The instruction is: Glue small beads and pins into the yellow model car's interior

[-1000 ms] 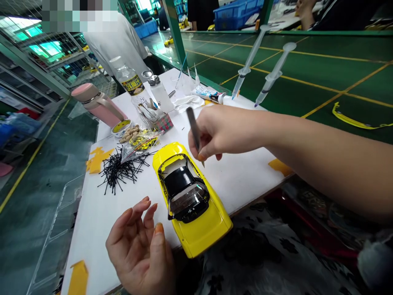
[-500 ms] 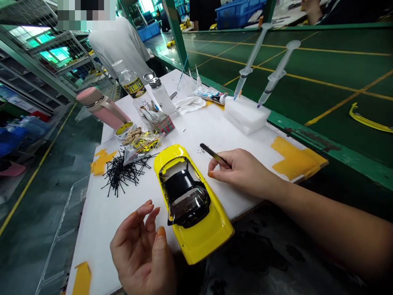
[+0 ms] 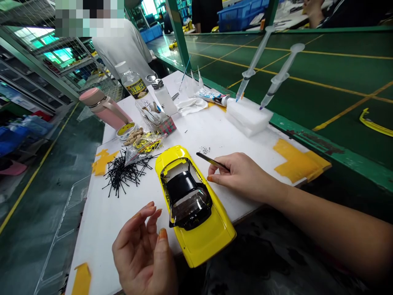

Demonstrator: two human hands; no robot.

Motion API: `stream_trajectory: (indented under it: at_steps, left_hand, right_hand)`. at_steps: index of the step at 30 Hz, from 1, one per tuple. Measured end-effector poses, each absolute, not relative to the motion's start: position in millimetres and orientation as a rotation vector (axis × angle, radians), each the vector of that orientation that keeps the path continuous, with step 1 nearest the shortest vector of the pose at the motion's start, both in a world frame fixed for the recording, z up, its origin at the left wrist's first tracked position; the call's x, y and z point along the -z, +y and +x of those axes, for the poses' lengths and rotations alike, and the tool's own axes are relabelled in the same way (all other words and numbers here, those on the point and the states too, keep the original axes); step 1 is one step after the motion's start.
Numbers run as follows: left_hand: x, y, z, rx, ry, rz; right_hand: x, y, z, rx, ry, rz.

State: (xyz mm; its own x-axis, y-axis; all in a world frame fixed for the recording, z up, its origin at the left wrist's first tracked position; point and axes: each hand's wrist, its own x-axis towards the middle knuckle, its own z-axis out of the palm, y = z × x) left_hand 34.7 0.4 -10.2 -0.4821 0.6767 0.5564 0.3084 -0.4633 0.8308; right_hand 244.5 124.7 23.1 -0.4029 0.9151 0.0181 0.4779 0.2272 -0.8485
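Note:
A yellow model car body (image 3: 208, 239) with a black roof and clear window part lies on the white tabletop, its near end by the front edge. My right hand (image 3: 236, 174) grips dark tweezers (image 3: 211, 160) just right of the car, their tips pointing left and away. Beyond the tips is a scatter of tiny black bits (image 3: 204, 150). Palm up, my left hand (image 3: 144, 250) rests beside the car's left side with fingers curled loosely apart, holding nothing. Left of the car sits a pile of thin black sticks (image 3: 124, 172) with knobbed ends.
Behind the pile stand a pink flask (image 3: 106, 108), a tape roll (image 3: 125, 130), peanuts (image 3: 132, 136), a labelled bottle (image 3: 134, 84) and a pump bottle (image 3: 165, 98). Two syringes (image 3: 278, 80) stick into a white foam block (image 3: 248, 119). A green conveyor (image 3: 337, 65) runs behind; a person in white (image 3: 123, 51) is nearby.
The tweezers have tilted slightly, their tips shifting a little left and down toward the car. My left hand and the car stay nearly the same; the whole view has shifted slightly.

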Motion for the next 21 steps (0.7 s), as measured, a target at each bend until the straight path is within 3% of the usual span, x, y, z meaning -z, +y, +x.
stream_trajectory:
  at_steps: [21]
  left_hand:
    - [8.8,0.6,35.5,-2.038,1.499,1.437]
  right_hand:
    - [-25.9,123.8,242.8,-1.096,-1.972,-1.266]
